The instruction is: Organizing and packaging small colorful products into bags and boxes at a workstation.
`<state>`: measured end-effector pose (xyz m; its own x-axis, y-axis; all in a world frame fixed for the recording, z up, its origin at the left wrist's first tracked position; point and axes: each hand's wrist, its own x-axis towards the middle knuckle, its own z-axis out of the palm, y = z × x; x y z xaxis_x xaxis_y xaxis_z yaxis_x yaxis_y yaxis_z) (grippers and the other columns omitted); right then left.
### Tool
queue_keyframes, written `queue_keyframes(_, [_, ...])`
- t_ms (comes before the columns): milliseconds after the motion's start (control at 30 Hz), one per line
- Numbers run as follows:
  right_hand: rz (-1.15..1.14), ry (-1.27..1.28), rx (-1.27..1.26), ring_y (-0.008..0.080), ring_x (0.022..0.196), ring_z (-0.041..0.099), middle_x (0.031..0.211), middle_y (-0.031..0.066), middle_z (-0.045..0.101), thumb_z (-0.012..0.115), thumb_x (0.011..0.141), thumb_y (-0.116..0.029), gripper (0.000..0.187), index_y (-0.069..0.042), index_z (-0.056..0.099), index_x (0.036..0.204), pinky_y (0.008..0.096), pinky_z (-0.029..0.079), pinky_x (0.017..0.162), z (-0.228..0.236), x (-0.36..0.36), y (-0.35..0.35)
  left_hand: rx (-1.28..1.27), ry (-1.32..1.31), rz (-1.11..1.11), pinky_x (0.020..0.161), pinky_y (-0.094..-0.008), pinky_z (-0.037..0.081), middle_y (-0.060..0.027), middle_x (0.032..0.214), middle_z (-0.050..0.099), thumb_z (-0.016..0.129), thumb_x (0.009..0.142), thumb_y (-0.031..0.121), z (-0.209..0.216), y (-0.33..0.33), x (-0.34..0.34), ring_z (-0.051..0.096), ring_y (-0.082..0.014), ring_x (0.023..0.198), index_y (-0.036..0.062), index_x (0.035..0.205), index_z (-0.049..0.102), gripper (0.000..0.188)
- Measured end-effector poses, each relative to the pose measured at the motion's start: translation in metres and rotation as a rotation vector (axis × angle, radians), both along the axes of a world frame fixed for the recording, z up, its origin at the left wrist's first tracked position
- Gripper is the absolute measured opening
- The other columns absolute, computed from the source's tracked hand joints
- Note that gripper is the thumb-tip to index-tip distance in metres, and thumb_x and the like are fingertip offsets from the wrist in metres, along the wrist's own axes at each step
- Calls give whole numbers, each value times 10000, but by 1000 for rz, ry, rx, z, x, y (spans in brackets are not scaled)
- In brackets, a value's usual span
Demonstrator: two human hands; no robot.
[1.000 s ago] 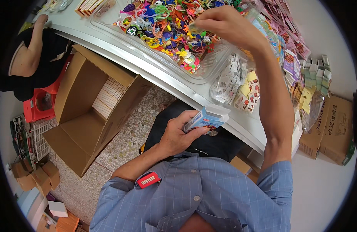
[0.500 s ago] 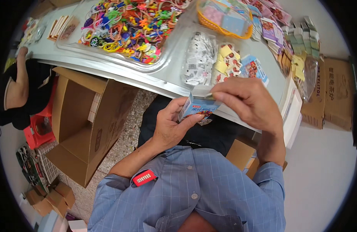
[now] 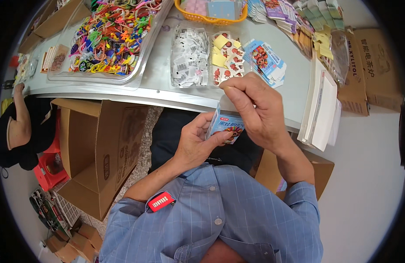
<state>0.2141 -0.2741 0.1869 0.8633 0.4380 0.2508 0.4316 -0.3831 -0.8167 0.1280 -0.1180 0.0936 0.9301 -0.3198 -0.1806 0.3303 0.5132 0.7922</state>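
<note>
My left hand (image 3: 191, 142) is wrapped round a small blue cardboard box (image 3: 221, 125) with a colourful picture on its front, holding it upright in front of my chest. The box's top is open, with a pale flap (image 3: 226, 104) standing up. Just above this flap is my right hand (image 3: 261, 109), its thumb and forefinger pinched together; what they hold, if anything, cannot be made out. Beyond the hands lie small white printed packets (image 3: 189, 59) in a clear tray, red-and-white picture pieces (image 3: 229, 65) with yellow slips, and flat blue cartons (image 3: 266, 59).
A large clear tray (image 3: 143, 65) of colourful bands stands at the table's left. Behind are a yellow basket (image 3: 211, 19) and purple packs (image 3: 281, 13). An open carton (image 3: 86, 153) stands at left, near another person's arm (image 3: 20, 116). White boards (image 3: 316, 109) stand at right.
My right hand's pinched fingertips have moved up and left, from the box's opening to above the flap. My left hand still holds the box. The view has shifted, so the table's things appear further left.
</note>
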Motion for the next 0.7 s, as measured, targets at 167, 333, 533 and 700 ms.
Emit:
queue_keyframes(167, [-111, 155, 142, 154, 860, 619, 905, 84, 644, 511, 1039, -85, 209, 26, 642, 1160, 287, 497, 800, -17, -17, -16, -35, 17, -26, 822, -269, 585, -108, 1135, 703, 701, 946, 25, -4, -10, -1, 685, -134, 999, -29, 1301, 533, 397])
queue_keyframes(333, [-196, 322, 595, 220, 1027, 657, 1071, 161, 677, 461, 1060, -103, 247, 72, 597, 1170, 385, 474, 985, -39, -20, -41, -10, 45, -61, 793, -259, 586, -110, 1128, 713, 700, 951, 39, -8, -16, -1, 693, -133, 985, -23, 1286, 542, 375])
queue_keyframes(533, [-322, -71, 352, 251, 1171, 582, 1237, 175, 615, 506, 1011, -86, 246, 58, 620, 1174, 399, 449, 1034, -65, -35, -61, 0, 95, -87, 770, -247, 583, -109, 1101, 724, 695, 958, 52, -15, -25, -3, 701, -128, 952, -22, 1278, 549, 359])
queue_keyframes(700, [-325, -4, 368, 270, 1230, 551, 1335, 183, 566, 592, 973, -108, 237, 24, 656, 1158, 428, 419, 1066, -76, -55, -76, 15, 45, -34, 811, -257, 581, -112, 1129, 711, 696, 952, 26, -20, -27, 0, 683, -123, 992, -39, 1286, 544, 373])
